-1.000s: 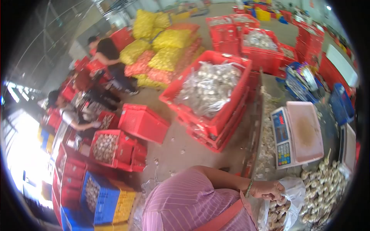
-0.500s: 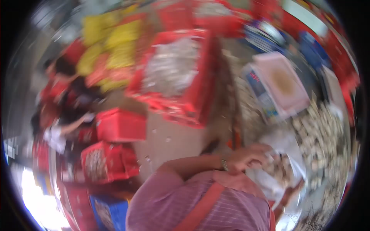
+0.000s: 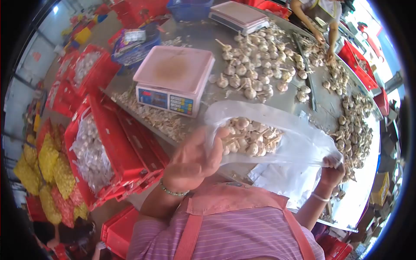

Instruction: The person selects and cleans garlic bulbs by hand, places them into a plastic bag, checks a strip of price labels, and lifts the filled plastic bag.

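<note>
A clear plastic bag is stretched between my two hands over the metal table, and garlic bulbs show inside its mouth. My left hand has its fingers bent round the bag's edge at the left, with a beaded bracelet at the wrist. At the bag's right end my right hand is closed on the plastic. A digital scale with a stained pink pan stands behind my left hand. Loose garlic bulbs lie on the table beyond the bag.
Red crates with bagged garlic stand at the left, near yellow sacks. A second scale and a blue basket are at the back. A co-worker's hands are over garlic at the back right.
The view has swung right toward the table. Both hands are now in sight with the bag spread between them; earlier one hand was on garlic in the bag's mouth.
</note>
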Available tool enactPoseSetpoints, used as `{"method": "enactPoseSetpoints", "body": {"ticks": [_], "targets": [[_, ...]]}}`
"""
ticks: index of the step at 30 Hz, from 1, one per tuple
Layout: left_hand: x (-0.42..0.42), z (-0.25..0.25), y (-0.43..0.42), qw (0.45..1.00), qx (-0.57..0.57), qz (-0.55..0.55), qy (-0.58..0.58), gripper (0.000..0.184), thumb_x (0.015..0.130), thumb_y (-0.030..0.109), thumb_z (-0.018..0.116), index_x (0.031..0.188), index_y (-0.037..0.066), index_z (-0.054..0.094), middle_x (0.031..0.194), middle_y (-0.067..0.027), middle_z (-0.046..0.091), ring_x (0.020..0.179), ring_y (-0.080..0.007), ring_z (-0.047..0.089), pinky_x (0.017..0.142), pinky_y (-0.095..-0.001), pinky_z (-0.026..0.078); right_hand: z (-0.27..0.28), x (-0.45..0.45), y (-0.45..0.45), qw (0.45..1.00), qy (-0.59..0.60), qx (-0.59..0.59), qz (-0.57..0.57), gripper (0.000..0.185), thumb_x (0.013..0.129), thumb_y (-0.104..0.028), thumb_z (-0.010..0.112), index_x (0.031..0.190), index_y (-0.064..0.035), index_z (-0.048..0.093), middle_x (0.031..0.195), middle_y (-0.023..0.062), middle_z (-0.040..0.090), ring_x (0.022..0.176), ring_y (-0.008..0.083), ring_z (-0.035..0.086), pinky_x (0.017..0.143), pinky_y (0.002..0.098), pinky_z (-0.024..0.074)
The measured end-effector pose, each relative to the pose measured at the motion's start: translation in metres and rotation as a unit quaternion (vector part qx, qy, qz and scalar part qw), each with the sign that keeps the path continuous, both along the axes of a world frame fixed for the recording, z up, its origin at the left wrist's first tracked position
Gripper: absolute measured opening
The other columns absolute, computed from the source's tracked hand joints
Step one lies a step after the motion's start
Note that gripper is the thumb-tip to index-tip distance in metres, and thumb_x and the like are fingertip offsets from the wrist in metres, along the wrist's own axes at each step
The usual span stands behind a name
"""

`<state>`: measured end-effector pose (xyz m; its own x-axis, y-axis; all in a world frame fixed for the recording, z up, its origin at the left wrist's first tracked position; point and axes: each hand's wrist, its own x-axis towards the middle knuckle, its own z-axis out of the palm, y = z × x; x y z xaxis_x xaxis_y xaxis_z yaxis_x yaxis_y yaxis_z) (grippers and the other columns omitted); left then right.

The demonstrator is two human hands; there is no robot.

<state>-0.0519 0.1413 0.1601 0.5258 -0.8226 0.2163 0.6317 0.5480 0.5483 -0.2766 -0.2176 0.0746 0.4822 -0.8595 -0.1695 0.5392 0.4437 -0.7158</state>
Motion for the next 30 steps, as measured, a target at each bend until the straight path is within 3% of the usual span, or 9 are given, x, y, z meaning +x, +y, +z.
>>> {"method": "enactPoseSetpoints", "body": {"ticks": [1, 5, 7, 11, 13, 17, 19, 28, 30], "targets": [[-0.001, -0.001, -0.006, 0.999, 0.026, 0.016, -0.009, 0.068, 0.075, 0.020, 0.071, 0.129, -0.003, 0.037, 0.084, -0.0037, 0.050, 0.061, -0.0058, 0.041, 0.049, -0.0185, 0.031, 0.008, -0.015, 0.000, 0.980, -0.162, -0.028, 0.116, 0.022, 0.081, -0.008, 0.039, 0.095, 0.0002, 0.054, 0.062, 0.0022, 0.045, 0.051, 0.0132, 0.044, 0.047, 0.0300, 0.0381], [0.014, -0.012, -0.024, 0.991, 0.115, 0.054, -0.034, 0.065, 0.076, 0.023, 0.068, 0.126, -0.005, 0.038, 0.079, -0.0061, 0.048, 0.052, -0.0068, 0.039, 0.046, -0.0200, 0.031, 0.022, 0.001, 0.013, 0.971, -0.146, -0.005, 0.191, 0.014, 0.084, -0.008, 0.043, 0.094, -0.0004, 0.049, 0.061, 0.0010, 0.040, 0.046, 0.0101, 0.034, 0.045, 0.0243, 0.0303], [0.026, -0.002, -0.029, 0.984, 0.152, 0.056, -0.068, 0.064, 0.077, 0.023, 0.068, 0.126, -0.005, 0.038, 0.080, -0.0062, 0.048, 0.052, -0.0066, 0.038, 0.046, -0.0200, 0.030, 0.031, 0.008, 0.010, 0.971, -0.144, -0.055, 0.183, 0.032, 0.084, -0.008, 0.043, 0.113, 0.0027, 0.048, 0.060, -0.0001, 0.038, 0.046, 0.0085, 0.033, 0.045, 0.0233, 0.0293], [0.085, 0.057, -0.020, 0.995, 0.027, 0.010, -0.096, 0.068, 0.077, 0.020, 0.067, 0.130, -0.008, 0.034, 0.085, -0.0048, 0.045, 0.053, -0.0055, 0.033, 0.047, -0.0204, 0.027, 0.103, 0.022, 0.015, 0.941, -0.211, -0.214, 0.156, 0.050, 0.082, -0.003, 0.043, 0.131, 0.0065, 0.036, 0.059, -0.0011, 0.036, 0.044, 0.0051, 0.028, 0.042, 0.0206, 0.0249], [0.121, 0.079, -0.010, 0.993, -0.021, -0.021, -0.115, 0.068, 0.082, 0.020, 0.063, 0.131, -0.011, 0.028, 0.084, -0.0035, 0.042, 0.052, -0.0058, 0.032, 0.047, -0.0212, 0.028, 0.139, 0.032, 0.011, 0.881, -0.378, -0.155, 0.238, 0.050, 0.082, 0.000, 0.046, 0.130, 0.0093, 0.034, 0.059, -0.0010, 0.036, 0.042, 0.0045, 0.025, 0.041, 0.0203, 0.0240], [0.196, 0.114, 0.006, 0.987, -0.079, -0.095, -0.105, 0.066, 0.089, 0.021, 0.055, 0.131, -0.016, 0.021, 0.082, -0.0026, 0.039, 0.052, -0.0061, 0.031, 0.046, -0.0217, 0.028, 0.216, 0.107, 0.035, 0.887, -0.332, -0.246, 0.209, 0.008, 0.085, 0.003, 0.042, 0.093, 0.0030, 0.043, 0.059, -0.0005, 0.035, 0.046, 0.0068, 0.031, 0.047, 0.0205, 0.0311], [0.229, 0.129, 0.018, 0.984, -0.056, -0.121, -0.120, 0.064, 0.091, 0.021, 0.052, 0.130, -0.017, 0.019, 0.081, -0.0026, 0.038, 0.052, -0.0060, 0.031, 0.045, -0.0214, 0.027, 0.248, 0.152, 0.064, 0.897, -0.279, -0.273, 0.208, 0.011, 0.087, 0.004, 0.038, 0.078, -0.0028, 0.038, 0.061, -0.0006, 0.034, 0.050, 0.0076, 0.034, 0.053, 0.0209, 0.0346], [0.354, 0.192, 0.104, 0.957, -0.043, 0.004, -0.287, 0.050, 0.092, 0.021, 0.046, 0.121, -0.018, 0.033, 0.080, -0.0053, 0.048, 0.046, -0.0071, 0.035, 0.040, -0.0219, 0.027, 0.295, 0.304, 0.107, 0.837, -0.324, -0.274, 0.346, 0.008, 0.089, 0.001, 0.033, 0.083, 0.0017, 0.038, 0.069, 0.0053, 0.035, 0.057, 0.0125, 0.036, 0.057, 0.0244, 0.0363], [0.384, 0.204, 0.133, 0.954, -0.013, -0.020, -0.298, 0.054, 0.093, 0.014, 0.043, 0.130, -0.019, 0.019, 0.085, -0.0060, 0.040, 0.051, -0.0081, 0.032, 0.045, -0.0229, 0.028, 0.287, 0.340, 0.132, 0.826, -0.349, -0.252, 0.365, 0.007, 0.088, 0.002, 0.034, 0.084, 0.0040, 0.039, 0.069, 0.0047, 0.034, 0.058, 0.0123, 0.037, 0.058, 0.0245, 0.0367]]}}
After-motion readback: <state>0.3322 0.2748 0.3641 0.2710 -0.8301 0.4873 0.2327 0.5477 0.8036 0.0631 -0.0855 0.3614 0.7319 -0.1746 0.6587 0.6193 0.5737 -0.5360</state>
